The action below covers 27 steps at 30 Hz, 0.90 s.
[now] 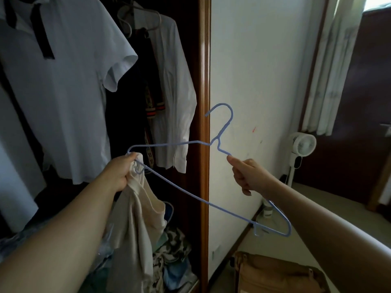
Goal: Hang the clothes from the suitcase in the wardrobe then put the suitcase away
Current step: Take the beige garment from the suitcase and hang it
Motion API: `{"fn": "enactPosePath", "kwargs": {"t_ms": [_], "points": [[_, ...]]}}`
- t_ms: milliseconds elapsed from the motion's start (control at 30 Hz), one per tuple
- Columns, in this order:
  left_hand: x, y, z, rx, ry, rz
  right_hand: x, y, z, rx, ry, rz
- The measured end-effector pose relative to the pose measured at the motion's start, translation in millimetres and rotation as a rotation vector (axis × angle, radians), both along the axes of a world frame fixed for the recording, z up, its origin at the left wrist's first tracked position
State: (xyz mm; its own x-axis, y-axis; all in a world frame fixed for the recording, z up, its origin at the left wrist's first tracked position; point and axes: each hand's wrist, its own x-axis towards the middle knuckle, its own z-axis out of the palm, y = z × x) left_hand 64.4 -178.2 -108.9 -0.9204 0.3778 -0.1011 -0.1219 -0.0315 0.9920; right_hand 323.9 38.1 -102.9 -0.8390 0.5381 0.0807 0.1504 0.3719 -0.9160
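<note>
I hold a blue wire hanger in the air in front of the open wardrobe. My right hand pinches the hanger's shoulder just below its hook. My left hand grips a cream garment together with the hanger's left end; the garment hangs down limp below my fist. A brown bag, perhaps the suitcase, lies on the floor at the bottom right, partly cut off by the frame edge.
White shirts hang in the wardrobe, with a patterned belt between them. A heap of clothes lies on the wardrobe floor. A white standing fan is by the wall, next to curtains.
</note>
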Motion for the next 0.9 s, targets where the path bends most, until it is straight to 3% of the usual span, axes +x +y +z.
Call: {"fn": "enactPosePath", "kwargs": {"t_ms": [200,367,467,567,700,900], "points": [[23.2,3.8,5.3,-0.153,0.252,-0.164,-11.5,-5.9,0.2,0.021,0.010,-0.094],[18.8,-2.4,13.7,-0.146,0.187,-0.071,-15.5,-5.2,5.1,-0.018,-0.018,-0.147],[15.8,-5.6,12.8,-0.235,0.288,-0.003,-12.3,-7.2,9.8,-0.054,-0.074,-0.116],[26.6,-5.4,13.3,-0.374,0.501,-0.010,-9.8,-11.0,9.5,-0.059,-0.130,-0.092],[51.7,5.9,18.8,-0.537,0.767,-0.173,-18.8,-20.5,4.8,0.003,-0.166,-0.120],[113.7,40.9,33.6,-0.462,0.780,-0.436,-35.1,-46.7,5.7,0.093,-0.077,-0.131]]}}
